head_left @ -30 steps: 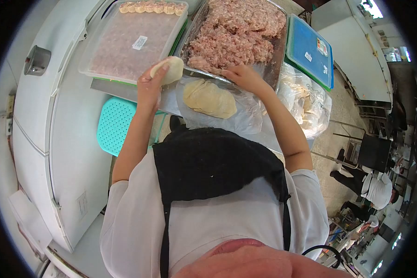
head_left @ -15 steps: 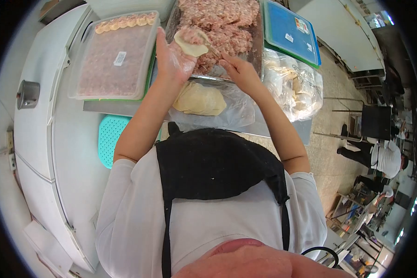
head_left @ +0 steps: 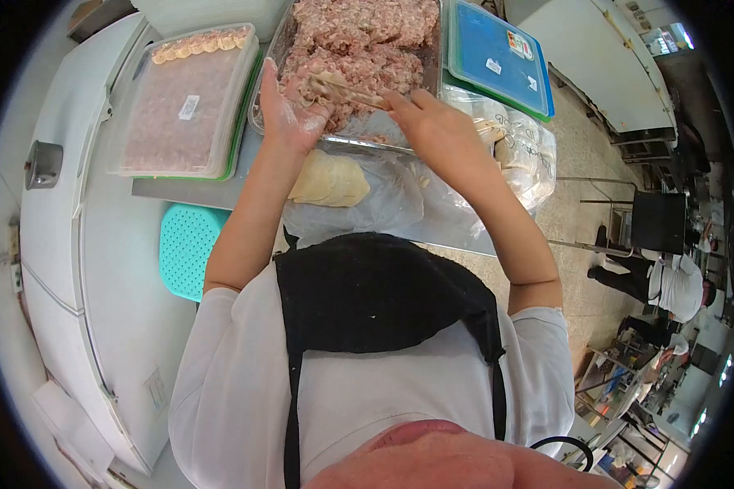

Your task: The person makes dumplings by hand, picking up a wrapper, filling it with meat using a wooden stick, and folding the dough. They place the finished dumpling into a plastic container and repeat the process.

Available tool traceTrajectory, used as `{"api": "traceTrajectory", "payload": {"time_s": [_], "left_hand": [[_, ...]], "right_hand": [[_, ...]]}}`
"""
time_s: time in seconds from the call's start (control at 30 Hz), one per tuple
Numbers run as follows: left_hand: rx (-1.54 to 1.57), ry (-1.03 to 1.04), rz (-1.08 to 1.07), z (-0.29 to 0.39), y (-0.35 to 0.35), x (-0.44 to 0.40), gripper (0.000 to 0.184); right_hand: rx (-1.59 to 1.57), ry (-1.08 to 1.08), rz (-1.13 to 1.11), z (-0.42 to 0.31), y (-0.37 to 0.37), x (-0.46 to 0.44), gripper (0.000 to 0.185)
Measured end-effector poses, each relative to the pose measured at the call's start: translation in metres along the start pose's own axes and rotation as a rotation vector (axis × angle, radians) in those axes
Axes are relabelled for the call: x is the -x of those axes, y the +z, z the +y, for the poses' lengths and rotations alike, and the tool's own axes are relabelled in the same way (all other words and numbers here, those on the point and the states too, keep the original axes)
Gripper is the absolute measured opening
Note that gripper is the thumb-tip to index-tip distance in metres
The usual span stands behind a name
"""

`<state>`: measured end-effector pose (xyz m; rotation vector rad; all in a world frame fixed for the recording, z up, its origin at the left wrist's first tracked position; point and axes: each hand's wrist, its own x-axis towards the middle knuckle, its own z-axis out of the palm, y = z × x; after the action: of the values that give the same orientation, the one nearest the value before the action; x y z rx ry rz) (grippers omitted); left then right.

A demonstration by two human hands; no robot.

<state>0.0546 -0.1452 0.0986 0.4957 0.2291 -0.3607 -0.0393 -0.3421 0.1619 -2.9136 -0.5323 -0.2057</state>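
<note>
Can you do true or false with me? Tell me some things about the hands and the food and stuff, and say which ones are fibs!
1. The right hand holds a long, thin tool. True.
2. The metal tray is full of oranges. False: it holds pinkish ground meat.
3. The lid to the right of the tray is blue. True.
4. The pale dough pile sits on top of the meat. False: it lies on clear plastic, on the person's side of the tray.
5. The turquoise plastic thing has little holes. True.

Raised tray rim (head_left: 377,146) around meat (head_left: 367,31)
</note>
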Motion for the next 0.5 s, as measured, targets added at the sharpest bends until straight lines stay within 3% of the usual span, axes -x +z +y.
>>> {"api": "traceTrajectory", "payload": {"time_s": [0.1, 0.17, 0.23, 0.3, 0.33, 0.4, 0.43, 0.5], "left_hand": [[0.004, 0.114, 0.111, 0.014, 0.000, 0.004, 0.070], [0.160, 0.163, 0.008, 0.042, -0.024, 0.001, 0.055], [0.234, 0.199, -0.043, 0.056, -0.027, 0.007, 0.048], [-0.131, 0.382, -0.044, 0.063, -0.028, 0.018, 0.044], [-0.131, 0.390, -0.033, 0.067, -0.028, 0.027, 0.044], [-0.585, 0.458, -0.053, 0.072, -0.028, 0.043, 0.057], [-0.585, 0.466, -0.046, 0.074, -0.032, 0.045, 0.057], [-1.217, 0.620, -0.039, 0.076, -0.041, 0.047, 0.071]], "right_hand": [[-0.149, -0.044, 0.077, 0.023, 0.017, -0.011, 0.029], [-0.230, -0.063, 0.069, 0.043, 0.029, -0.023, 0.030], [-0.175, -0.035, -0.150, 0.055, 0.042, -0.033, 0.039], [-0.122, -0.033, -0.225, 0.052, 0.056, -0.046, 0.041], [-0.061, -0.020, -0.298, 0.045, 0.063, -0.054, 0.043], [-0.072, -0.057, -0.303, 0.033, 0.105, -0.063, 0.042], [-0.077, -0.083, -0.300, 0.027, 0.115, -0.064, 0.042], [-0.127, -0.138, -0.277, 0.033, 0.124, -0.057, 0.040]]}}
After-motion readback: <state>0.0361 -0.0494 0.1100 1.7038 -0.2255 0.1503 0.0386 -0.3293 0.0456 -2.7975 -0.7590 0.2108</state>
